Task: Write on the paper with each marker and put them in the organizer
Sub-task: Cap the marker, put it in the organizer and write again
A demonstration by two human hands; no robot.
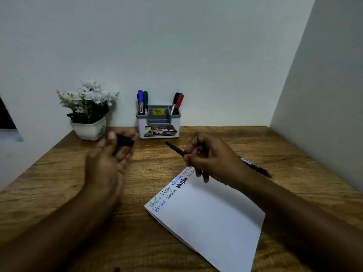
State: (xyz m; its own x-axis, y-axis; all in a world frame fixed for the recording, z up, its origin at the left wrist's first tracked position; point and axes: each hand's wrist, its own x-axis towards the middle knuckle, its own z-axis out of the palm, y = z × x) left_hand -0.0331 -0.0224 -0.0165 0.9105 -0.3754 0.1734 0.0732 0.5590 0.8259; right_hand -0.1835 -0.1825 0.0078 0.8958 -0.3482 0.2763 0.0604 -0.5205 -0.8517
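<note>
Organizer [158, 124] behind paper [206, 213], flower pot [89, 130] left of it, markers [142, 101] in its end compartments.

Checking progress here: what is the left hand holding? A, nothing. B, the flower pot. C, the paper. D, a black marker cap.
D: the left hand grips a black cap, while the right hand holds the uncapped marker above the paper.

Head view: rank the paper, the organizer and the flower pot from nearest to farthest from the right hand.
From the right hand, which holds an uncapped marker:
1. Paper, just under its fingers, toward the person.
2. Organizer, ahead and to the left, farther back.
3. Flower pot, far left, past the left hand holding the cap.
</note>
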